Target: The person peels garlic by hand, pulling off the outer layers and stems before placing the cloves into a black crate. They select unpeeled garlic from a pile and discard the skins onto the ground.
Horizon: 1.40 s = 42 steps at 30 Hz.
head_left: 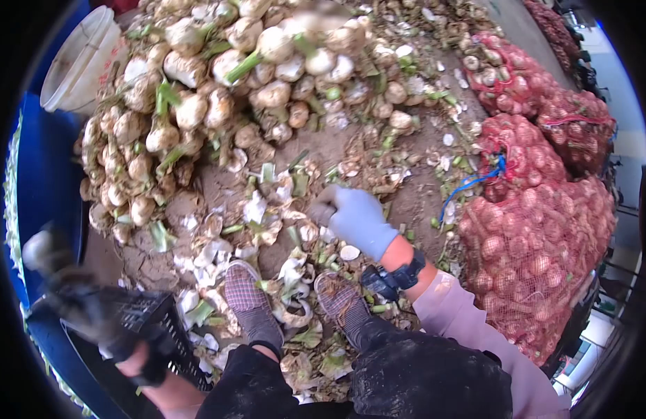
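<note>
My left hand [85,307], in a dark glove and smeared by motion, is raised at the left over a black plastic crate [145,314]. At its fingertips is a blurred, pale, round garlic bulb [38,250]. My right hand [354,218], in a pale blue-white glove with dirty fingertips, is curled closed above the littered ground. Whatever lies inside its fingers is hidden. Ahead of both hands rises a large heap of garlic bulbs [190,112], some with green stem stubs. Loose skins and cut stems [295,279] cover the ground around my shoes.
Red mesh sacks [539,258] full of bulbs stand along the right side, with a blue cord [470,185] on one. A white bucket [82,63] is at the upper left, beside blue containers [47,167]. My checked shoes [250,297] stand among the peelings.
</note>
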Tool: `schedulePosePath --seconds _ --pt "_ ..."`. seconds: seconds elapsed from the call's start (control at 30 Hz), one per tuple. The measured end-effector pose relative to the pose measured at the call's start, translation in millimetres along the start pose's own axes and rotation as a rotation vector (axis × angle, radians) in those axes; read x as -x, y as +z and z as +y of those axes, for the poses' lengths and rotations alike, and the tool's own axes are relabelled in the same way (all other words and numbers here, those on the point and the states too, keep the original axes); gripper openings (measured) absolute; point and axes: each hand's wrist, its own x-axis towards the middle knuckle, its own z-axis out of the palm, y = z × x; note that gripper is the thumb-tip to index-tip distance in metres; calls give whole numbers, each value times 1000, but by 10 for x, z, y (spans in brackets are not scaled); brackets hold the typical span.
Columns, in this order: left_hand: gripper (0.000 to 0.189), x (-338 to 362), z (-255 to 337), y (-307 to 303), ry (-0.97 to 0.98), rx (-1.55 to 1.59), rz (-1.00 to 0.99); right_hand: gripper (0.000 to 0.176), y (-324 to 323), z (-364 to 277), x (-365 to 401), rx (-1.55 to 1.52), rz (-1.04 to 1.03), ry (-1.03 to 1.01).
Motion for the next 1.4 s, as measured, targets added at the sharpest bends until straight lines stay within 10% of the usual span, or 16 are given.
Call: schedulePosePath --seconds 0.07,0.23,0.37,0.43,0.5,0.57,0.63,0.83,0.97,1.1,1.17,1.3,1.37,1.4 --pt "64 -124 -30 489 130 -152 -74 18 -240 394 -232 -10 398 -114" --pt "38 -222 -1284 5 91 -1261 289 40 -711 1057 -792 731 474 -80" --pt "40 137 -1789 -654 -442 -1255 268 21 -655 793 -664 46 290 108" --pt "56 248 -2116 -654 -415 -1386 133 27 -146 502 -488 -1480 65 310" --pt "71 175 -2387 -429 -202 -1897 -347 29 249 110 -92 -1148 -50 -51" --pt "77 223 -2446 -568 -215 -1940 -371 33 427 -223 84 -787 -112 -105" --pt "72 310 -2345 -813 -477 -1349 77 39 436 -296 125 -633 -163 -108" --pt "72 419 -2228 -764 -365 -1609 -154 35 291 -417 111 -707 -469 -4" --pt "72 402 -2110 -672 -484 -1204 116 30 159 -631 220 -824 -588 164" --pt "71 438 -2047 -724 -443 -1202 59 19 317 -568 259 -868 -435 -21" --pt "66 419 -2019 -637 -635 -456 293 17 314 -530 253 -73 -91 -354" --pt "68 425 -2077 -605 -630 -430 490 24 487 -456 293 -109 -37 -384" --pt "64 419 -2027 -605 -624 -411 403 30 541 -525 301 -1159 -385 -25" --pt "64 415 -2011 -585 -646 -681 329 30 301 -548 275 -1175 -593 134"
